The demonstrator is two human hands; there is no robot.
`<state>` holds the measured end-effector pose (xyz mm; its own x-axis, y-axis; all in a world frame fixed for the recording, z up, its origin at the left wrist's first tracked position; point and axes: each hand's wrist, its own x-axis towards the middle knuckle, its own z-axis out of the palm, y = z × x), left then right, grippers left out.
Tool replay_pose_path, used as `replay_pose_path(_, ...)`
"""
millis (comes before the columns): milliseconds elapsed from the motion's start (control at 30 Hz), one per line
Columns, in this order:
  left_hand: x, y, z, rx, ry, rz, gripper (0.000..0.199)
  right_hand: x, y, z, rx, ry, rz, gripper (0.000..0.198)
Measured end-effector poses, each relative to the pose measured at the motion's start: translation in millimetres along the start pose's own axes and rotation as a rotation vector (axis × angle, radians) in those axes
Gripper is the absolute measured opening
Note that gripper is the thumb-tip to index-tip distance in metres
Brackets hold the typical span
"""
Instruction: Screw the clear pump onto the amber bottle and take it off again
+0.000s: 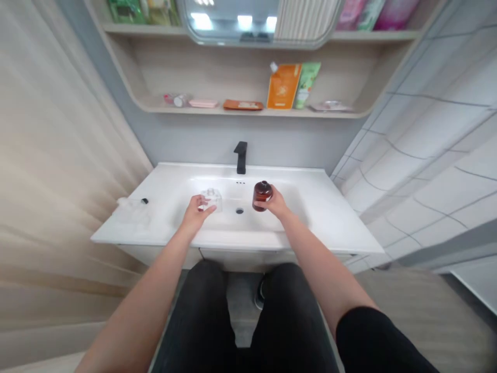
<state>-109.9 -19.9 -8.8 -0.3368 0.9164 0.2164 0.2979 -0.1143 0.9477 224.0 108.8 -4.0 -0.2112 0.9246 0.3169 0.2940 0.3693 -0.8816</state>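
Note:
Both of my hands are over the white sink basin (248,223). My left hand (195,211) is closed around the near side of a clear, see-through bottle (212,196) with a short neck. A dark brown bottle (260,192) without a pump is in my right hand (275,201), whose fingers wrap its right side. The brown bottle is upright, its open neck facing up. Between the two bottles lies the drain hole (239,211). Whether either bottle touches the basin floor I cannot tell.
A black faucet (241,158) rises behind the basin. On the left counter lies a clear plastic bag-like heap (132,213) with a small black-tipped piece (145,200). The shelf above holds an orange pouch (284,87), a green tube (306,85) and an orange flat packet (243,105).

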Motion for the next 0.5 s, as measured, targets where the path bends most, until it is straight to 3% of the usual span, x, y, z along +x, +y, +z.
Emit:
replay_pose_path(167,0,1,-1,0.035,-0.034,0.004,0.063,-13,-22,-7,-0.018,0.115,0.023,0.083)
replay_pose_path(267,-2,6,-3,0.053,-0.043,0.002,0.061,-26,-29,-24,-0.017,0.183,0.039,0.084)
replay_pose_path(500,0,4,-1,0.005,-0.018,0.001,0.063,-65,-16,-118,-0.157,0.272,0.06,0.08)
